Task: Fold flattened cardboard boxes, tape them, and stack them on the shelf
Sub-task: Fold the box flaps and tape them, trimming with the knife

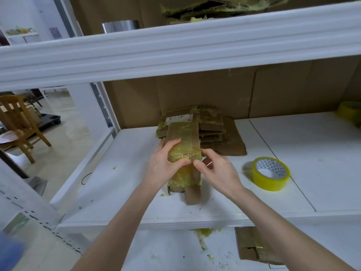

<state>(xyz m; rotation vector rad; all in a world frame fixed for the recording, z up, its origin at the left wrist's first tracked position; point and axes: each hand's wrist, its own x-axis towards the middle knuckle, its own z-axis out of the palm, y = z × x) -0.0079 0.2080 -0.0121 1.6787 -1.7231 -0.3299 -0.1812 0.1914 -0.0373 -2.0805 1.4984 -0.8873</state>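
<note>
Cardboard box (184, 153), tape-wrapped, stands on the white shelf (127, 182), gripped by the left hand (166, 163); the right hand (216, 169) pinches its edge. Tape roll (270, 173) lies beside; flattened cardboard (230, 139) behind; a wooden chair (17, 118) stands beyond.

Soft even indoor light, faint shadows, shelf beam (175, 49) bowed by wide-angle distortion, blurred lower-left corner
</note>
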